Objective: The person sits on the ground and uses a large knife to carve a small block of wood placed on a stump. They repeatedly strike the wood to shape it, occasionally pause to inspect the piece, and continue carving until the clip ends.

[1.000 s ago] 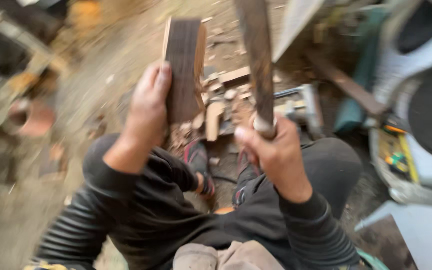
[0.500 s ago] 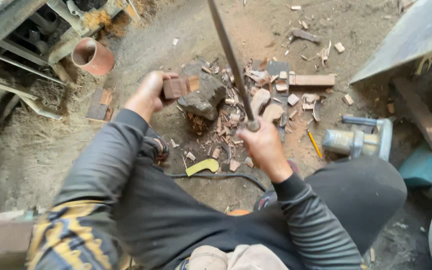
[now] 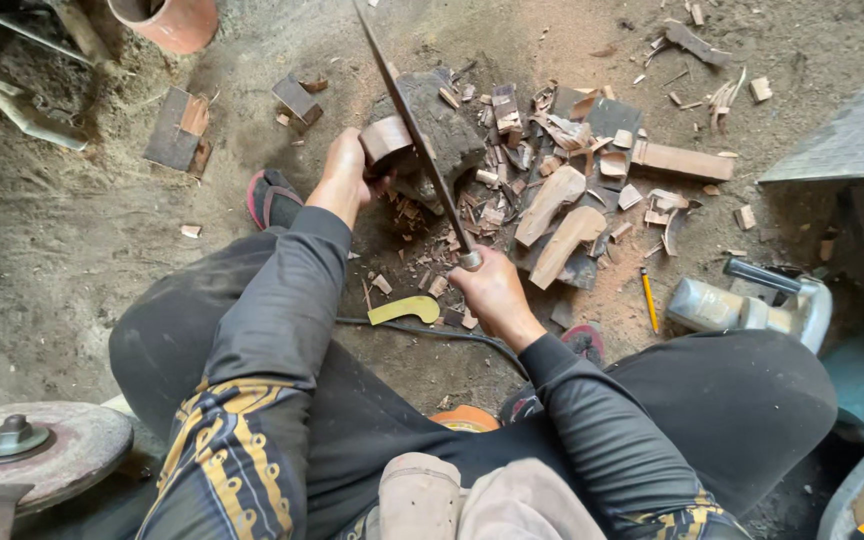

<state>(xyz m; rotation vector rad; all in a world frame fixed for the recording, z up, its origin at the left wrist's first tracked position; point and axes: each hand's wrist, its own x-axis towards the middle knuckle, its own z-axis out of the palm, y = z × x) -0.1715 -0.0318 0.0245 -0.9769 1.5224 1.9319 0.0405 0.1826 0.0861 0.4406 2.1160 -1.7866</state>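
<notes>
Seated on bare dirt, legs spread around a dark chopping block (image 3: 447, 140). Scattered right of the block: wood offcuts and chips (image 3: 512, 130), two pale curved carved blanks (image 3: 557, 225), a longer rectangular slat (image 3: 682, 160). Farther right of the block, a yellow pencil (image 3: 649, 298) and a grey power tool (image 3: 742, 305) on the ground. Left of the block, a dark wooden slab (image 3: 177, 130), a smaller one (image 3: 297, 98), and a sandal toe (image 3: 272, 195); beyond, up and left of the block, an orange pipe end (image 3: 167, 20). Below the block, a yellow curved scrap (image 3: 404, 310) beside a black cable (image 3: 432, 335). Far below and left of the block, a grinding wheel (image 3: 32, 445).

Left hand (image 3: 345, 175) wrapped around a small reddish rounded wood piece (image 3: 385, 138), pressed against the block's left top edge. Right hand (image 3: 492, 290) closed tight on the handle of a long dark blade (image 3: 412, 120), ferrule just above the knuckles, below the block. Blade slanting up across the block, edge touching or nearly touching the wood piece just right of the left fingers; exact contact not clear.
</notes>
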